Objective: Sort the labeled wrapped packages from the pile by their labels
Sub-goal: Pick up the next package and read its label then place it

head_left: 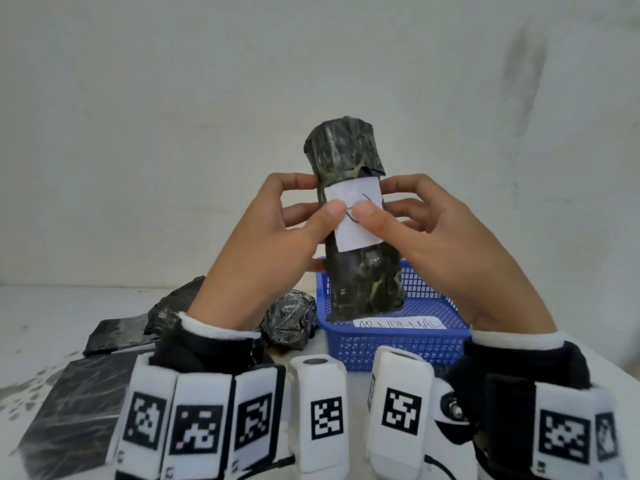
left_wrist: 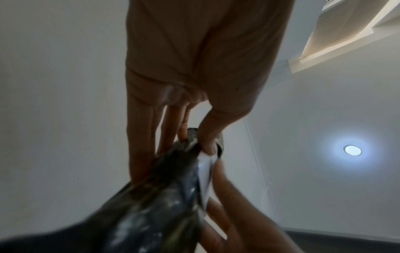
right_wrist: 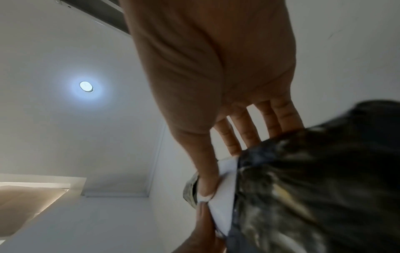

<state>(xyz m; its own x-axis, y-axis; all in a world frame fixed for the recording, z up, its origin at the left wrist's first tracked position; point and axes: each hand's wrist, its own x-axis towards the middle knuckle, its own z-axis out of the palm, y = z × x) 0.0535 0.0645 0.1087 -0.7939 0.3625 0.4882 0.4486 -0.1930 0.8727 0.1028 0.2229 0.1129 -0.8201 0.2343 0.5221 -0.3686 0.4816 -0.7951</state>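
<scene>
A tall package (head_left: 356, 216) wrapped in dark, shiny plastic is held upright in the air by both hands, above the near-left edge of a blue basket (head_left: 408, 336). The left hand (head_left: 263, 244) grips its left side, thumb pressed on a white label (head_left: 355, 216) at the front, fingers curled behind. The right hand (head_left: 436, 237) grips the right side the same way, its thumb also on the label. The two thumb tips lie just beside each other. Curved pen strokes are seen on the label, partly covered; the writing cannot be read. A paper slip (head_left: 401, 323) reading "ABNORMAL" lies in the basket. To the left, on a white table (head_left: 52, 317), more dark packages (head_left: 289, 318) are piled, lumpy ones farther, flat ones nearer. Both wrists wear bands with black-and-white markers (head_left: 197, 429).
</scene>
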